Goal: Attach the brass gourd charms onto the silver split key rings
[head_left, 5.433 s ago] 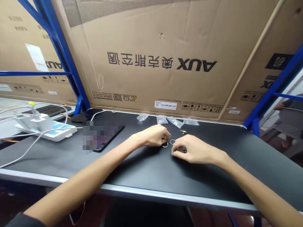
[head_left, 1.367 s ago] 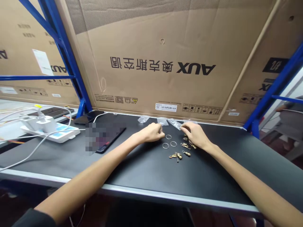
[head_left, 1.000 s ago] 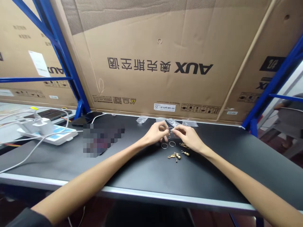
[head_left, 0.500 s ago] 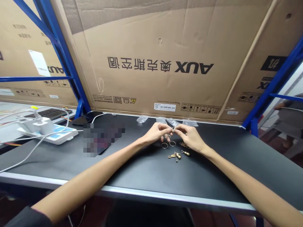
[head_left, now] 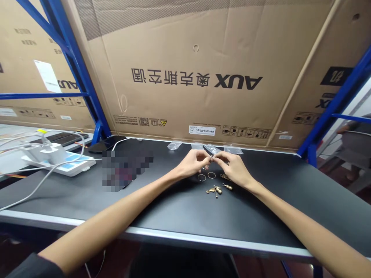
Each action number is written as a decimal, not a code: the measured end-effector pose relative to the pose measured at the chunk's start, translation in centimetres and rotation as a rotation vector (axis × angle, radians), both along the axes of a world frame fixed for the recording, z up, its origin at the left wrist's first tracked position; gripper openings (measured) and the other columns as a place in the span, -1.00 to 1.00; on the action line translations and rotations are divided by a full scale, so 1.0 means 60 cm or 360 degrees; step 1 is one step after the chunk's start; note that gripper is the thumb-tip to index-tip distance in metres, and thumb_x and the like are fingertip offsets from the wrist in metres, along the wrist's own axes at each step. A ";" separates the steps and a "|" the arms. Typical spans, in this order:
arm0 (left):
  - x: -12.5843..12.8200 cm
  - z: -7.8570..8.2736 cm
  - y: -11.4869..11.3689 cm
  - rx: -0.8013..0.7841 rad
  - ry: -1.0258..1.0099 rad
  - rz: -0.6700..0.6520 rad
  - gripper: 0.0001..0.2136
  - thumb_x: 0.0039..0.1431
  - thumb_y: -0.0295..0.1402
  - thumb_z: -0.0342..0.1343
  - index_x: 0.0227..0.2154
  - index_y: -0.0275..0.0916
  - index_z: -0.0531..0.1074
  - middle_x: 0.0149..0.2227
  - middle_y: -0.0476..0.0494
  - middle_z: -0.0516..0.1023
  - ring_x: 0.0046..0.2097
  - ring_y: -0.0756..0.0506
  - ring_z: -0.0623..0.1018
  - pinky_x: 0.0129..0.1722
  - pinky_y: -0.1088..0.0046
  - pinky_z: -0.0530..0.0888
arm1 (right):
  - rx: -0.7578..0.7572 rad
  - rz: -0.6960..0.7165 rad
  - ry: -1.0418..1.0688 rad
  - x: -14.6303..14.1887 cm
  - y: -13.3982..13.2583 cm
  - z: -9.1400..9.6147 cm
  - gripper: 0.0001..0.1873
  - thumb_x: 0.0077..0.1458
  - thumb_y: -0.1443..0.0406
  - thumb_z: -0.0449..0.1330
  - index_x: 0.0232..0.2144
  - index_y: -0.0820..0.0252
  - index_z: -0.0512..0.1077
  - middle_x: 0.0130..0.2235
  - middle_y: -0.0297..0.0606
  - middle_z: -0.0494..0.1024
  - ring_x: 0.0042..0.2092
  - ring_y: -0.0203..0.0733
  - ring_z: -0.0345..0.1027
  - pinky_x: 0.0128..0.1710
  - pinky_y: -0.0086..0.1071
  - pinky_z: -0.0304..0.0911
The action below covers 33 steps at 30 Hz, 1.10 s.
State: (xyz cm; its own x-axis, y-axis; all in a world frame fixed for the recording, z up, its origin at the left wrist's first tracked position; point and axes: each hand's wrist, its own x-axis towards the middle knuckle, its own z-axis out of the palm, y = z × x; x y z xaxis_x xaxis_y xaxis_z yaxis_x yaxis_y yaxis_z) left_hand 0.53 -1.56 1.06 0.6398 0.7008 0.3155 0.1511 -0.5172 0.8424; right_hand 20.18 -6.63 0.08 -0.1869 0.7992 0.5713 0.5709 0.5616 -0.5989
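Observation:
My left hand and my right hand meet above the black tabletop. Their fingertips pinch a small metal ring, mostly hidden by the fingers. Just below lie several loose split rings, including one and another. Nearer my right hand are brass gourd-shaped charms, a tangled brass charm cluster, and a brass clasp piece. Small clear plastic bags lie along the back edge, close beyond my fingertips.
A pixelated flat dark device lies left of my hands. Farther left are a power strip with white cables and a phone. Large cardboard boxes stand in a blue rack behind the table. A person stands at the far right.
My hands have drawn together from apart, the right moving left off the brass pieces, and the fingertips now meet on the small ring. The loose pieces on the table stay put.

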 end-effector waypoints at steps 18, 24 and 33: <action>0.013 -0.019 -0.006 0.0623 0.0095 0.0256 -0.95 0.11 -0.45 0.09 -0.45 -0.25 0.41 -0.41 -0.03 0.57 -0.38 -0.02 0.50 -0.33 0.48 0.42 | 0.0154 -0.0169 0.0061 -0.009 -0.004 -0.006 -0.76 0.30 0.16 0.14 -0.32 0.14 0.50 -0.30 -0.25 0.62 -0.28 -0.12 0.49 -0.21 -0.29 0.33; 0.016 -0.018 -0.005 0.0509 0.0062 0.0365 -0.93 0.09 -0.41 0.11 -0.46 -0.26 0.43 -0.42 -0.03 0.57 -0.37 -0.04 0.52 -0.32 0.45 0.44 | 0.0376 -0.0105 -0.0154 -0.008 -0.004 -0.008 -0.82 0.32 0.23 0.14 -0.28 0.13 0.50 -0.26 -0.23 0.61 -0.24 -0.12 0.49 -0.16 -0.27 0.38; 0.016 -0.012 -0.005 0.0222 -0.0237 0.0446 -0.79 0.19 -0.25 0.13 -0.45 -0.29 0.47 -0.33 -0.16 0.61 -0.25 -0.11 0.59 -0.22 0.39 0.52 | 0.0497 0.0131 -0.0352 0.005 0.003 -0.003 -0.81 0.33 0.28 0.14 -0.14 0.09 0.56 -0.10 -0.23 0.64 -0.09 -0.12 0.54 -0.05 -0.27 0.41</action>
State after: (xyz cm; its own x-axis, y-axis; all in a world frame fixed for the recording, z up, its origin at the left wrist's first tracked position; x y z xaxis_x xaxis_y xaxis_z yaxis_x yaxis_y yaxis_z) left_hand 1.48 -1.86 0.35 0.3681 0.7864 0.4961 0.1845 -0.5848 0.7899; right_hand 20.48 -6.43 -0.07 -0.3889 0.5703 0.7236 0.6126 0.7467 -0.2592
